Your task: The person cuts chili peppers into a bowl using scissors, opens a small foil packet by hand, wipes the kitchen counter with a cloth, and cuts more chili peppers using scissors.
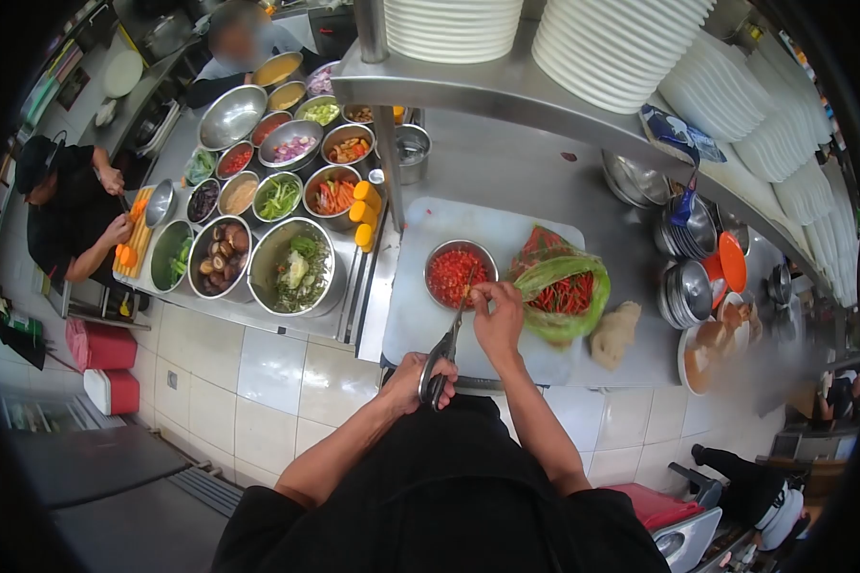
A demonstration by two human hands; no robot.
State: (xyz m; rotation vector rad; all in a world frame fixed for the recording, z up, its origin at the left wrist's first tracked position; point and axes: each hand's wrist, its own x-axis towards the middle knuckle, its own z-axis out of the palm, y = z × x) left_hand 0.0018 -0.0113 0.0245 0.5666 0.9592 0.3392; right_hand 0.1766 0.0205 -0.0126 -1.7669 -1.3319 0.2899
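My left hand (pixel 415 379) grips black-handled scissors (pixel 449 346), whose blades point away from me toward a steel bowl (pixel 493 265) of cut red chilies (pixel 455 275). At the bowl's near edge, my right hand (pixel 498 323) is closed in a pinch by the blade tips. It holds a chili, mostly hidden by the fingers. Right of the bowl, a green plastic bag (pixel 556 334) lies open with many whole red chilies (pixel 566 294) inside. Bowl and bag rest on a white cutting board (pixel 413 250).
A knobbly piece of ginger (pixel 614 334) lies right of the board. Steel bowls (pixel 686 286) stack farther right, beneath a shelf (pixel 506 91) of white plates. Several pots of ingredients (pixel 296 265) fill the left counter. A co-worker (pixel 76 205) in black cuts carrots there.
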